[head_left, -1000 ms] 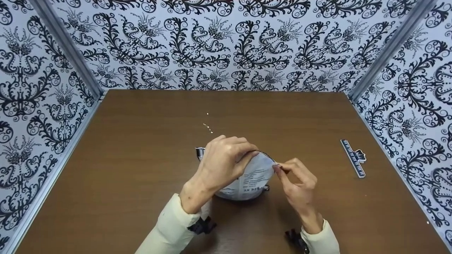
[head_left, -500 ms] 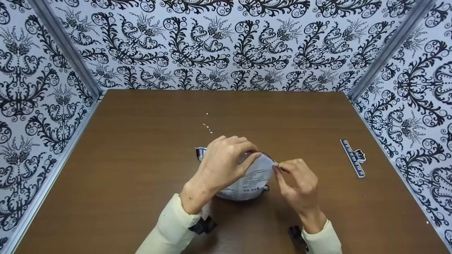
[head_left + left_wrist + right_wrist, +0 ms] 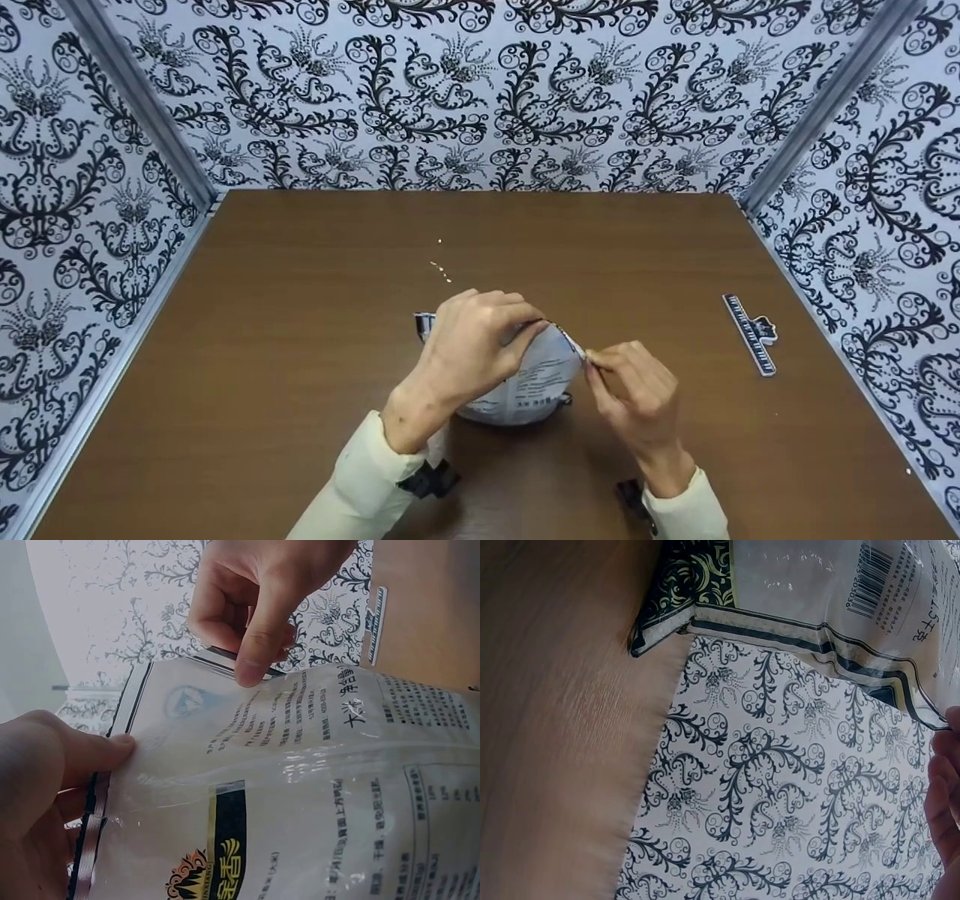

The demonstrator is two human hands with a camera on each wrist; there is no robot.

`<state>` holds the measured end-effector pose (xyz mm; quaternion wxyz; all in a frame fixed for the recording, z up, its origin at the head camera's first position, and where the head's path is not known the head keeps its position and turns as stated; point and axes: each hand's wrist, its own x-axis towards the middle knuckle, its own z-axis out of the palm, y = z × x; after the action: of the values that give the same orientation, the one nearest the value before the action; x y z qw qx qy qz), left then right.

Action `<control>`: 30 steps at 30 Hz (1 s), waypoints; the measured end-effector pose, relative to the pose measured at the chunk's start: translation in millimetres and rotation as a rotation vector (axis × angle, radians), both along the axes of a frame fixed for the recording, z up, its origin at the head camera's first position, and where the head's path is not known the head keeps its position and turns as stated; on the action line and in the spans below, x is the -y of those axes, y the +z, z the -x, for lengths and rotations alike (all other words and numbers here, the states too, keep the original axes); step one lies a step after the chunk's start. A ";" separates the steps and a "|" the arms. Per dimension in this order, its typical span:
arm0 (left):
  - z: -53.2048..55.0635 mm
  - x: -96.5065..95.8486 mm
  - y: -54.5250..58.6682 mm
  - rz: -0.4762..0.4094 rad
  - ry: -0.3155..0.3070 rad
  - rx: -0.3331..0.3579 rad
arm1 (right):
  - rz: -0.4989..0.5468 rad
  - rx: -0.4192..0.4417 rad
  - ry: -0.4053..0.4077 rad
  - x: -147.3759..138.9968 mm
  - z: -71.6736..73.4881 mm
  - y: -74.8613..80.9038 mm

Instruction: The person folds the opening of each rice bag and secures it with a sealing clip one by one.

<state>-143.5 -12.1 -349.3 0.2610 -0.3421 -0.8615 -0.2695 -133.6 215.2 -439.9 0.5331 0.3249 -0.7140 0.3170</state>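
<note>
A printed plastic bag of rice (image 3: 534,379) stands upright on the table in front of me, seams and small text on its near face. My left hand (image 3: 480,337) grips its top edge between thumb and fingers, covering much of the bag's left side in the head view. Thumb and fingertips of my right hand (image 3: 637,390) pinch the bag's upper right corner. From the left wrist view, the right thumb presses on the dark striped border (image 3: 217,660), while the left thumb lies along the top strip (image 3: 133,694). In the right wrist view, the bag's striped side edge (image 3: 795,634) shows.
A clip with a piano-key pattern (image 3: 750,336) lies at the right of the brown table (image 3: 300,300). Several white grains (image 3: 441,270) are scattered beyond the bag. Patterned walls (image 3: 480,90) enclose the back and sides.
My right hand has shifted very slightly, still pinching the corner. The bag's edge between the hands now shows more of its light striped border. My left hand stays in place.
</note>
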 end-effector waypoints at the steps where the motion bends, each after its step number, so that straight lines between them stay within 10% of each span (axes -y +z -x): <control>1: 0.0 0.1 0.3 -0.003 0.000 -0.002 | -0.002 -0.004 0.002 0.2 0.1 0.3; 30: 0.5 0.8 1.5 -0.029 -0.009 0.001 | 0.001 -0.090 -0.058 2.3 -0.3 -10.1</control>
<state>-144.0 -12.9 -347.9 0.2641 -0.3421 -0.8561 -0.2833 -133.4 212.9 -449.9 0.5738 0.3176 -0.6983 0.2867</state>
